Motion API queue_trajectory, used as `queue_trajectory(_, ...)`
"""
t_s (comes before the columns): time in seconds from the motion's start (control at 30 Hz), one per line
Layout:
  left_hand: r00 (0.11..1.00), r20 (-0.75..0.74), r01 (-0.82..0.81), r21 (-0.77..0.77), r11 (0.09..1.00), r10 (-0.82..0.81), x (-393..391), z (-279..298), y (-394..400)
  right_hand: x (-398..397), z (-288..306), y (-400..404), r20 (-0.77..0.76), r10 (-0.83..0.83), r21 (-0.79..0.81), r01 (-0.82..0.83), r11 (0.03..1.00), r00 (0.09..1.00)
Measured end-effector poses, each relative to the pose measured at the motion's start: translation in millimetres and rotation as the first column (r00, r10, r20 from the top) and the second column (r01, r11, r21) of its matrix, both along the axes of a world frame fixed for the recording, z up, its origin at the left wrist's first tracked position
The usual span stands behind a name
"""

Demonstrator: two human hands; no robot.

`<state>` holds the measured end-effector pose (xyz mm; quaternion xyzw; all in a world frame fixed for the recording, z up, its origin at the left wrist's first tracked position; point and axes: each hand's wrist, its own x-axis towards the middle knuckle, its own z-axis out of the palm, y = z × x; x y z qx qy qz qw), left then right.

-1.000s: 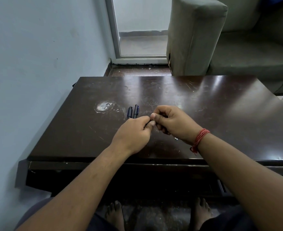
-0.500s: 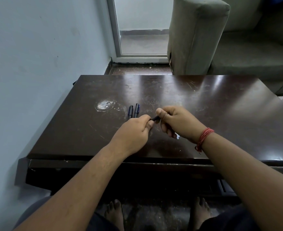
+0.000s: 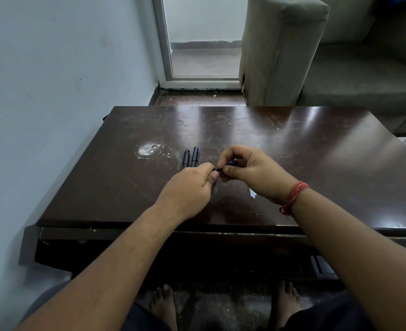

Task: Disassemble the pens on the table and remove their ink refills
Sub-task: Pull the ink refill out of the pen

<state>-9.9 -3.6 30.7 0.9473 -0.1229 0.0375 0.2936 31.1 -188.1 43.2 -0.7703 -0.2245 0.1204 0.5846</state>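
Observation:
Both my hands meet over the middle of the dark wooden table (image 3: 316, 163). My left hand (image 3: 190, 189) pinches one end of a dark blue pen (image 3: 223, 167). My right hand (image 3: 252, 172) grips its other end, and only a short stretch of the pen shows between the fingers. Two more dark pens (image 3: 190, 157) lie side by side on the table just beyond my left hand. A thin clear refill (image 3: 251, 193) lies on the table, partly hidden under my right wrist.
A pale blue wall runs along the left of the table. A whitish worn patch (image 3: 148, 149) marks the tabletop left of the two pens. A grey sofa (image 3: 340, 68) stands behind the table on the right. My bare feet show under the table's front edge.
My hands have drawn slightly apart, so a short dark piece of pen now shows between them. The right hand's fingers have shifted on the pen. The two lying pens have not moved.

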Motion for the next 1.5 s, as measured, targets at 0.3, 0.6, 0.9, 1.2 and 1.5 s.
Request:
queue_trajectory(0.3, 1.000, -0.006, 0.020, 0.027, 0.999, -0.020, 0, -1, 1, -1, -1, 4, 0.028, -0.053, -0.119, 0.056, 0.991, 0.998)
queue_trajectory(0.6, 0.999, -0.028, 0.024, 0.054, 0.998, -0.022, -2, -1, 0, 0, -4, 6, 0.007, -0.108, -0.158, 0.108, 0.982, 0.994)
queue_trajectory(0.9, 1.000, -0.007, 0.010, 0.042, 0.999, -0.010, -1, -1, 1, -1, -3, 3, -0.048, -0.062, -0.052, 0.059, 0.997, 0.997)
queue_trajectory(1.2, 0.997, 0.026, -0.070, -0.029, 0.997, 0.071, 1, -1, 6, 9, 5, -14, -0.028, -0.278, 0.052, 0.279, 0.959, 0.960)
queue_trajectory(1.5, 0.959, 0.039, -0.270, -0.155, 0.950, 0.279, 7, -1, 10, 13, -12, 3, 0.418, -0.383, -0.383, 0.542, 0.749, 0.824)
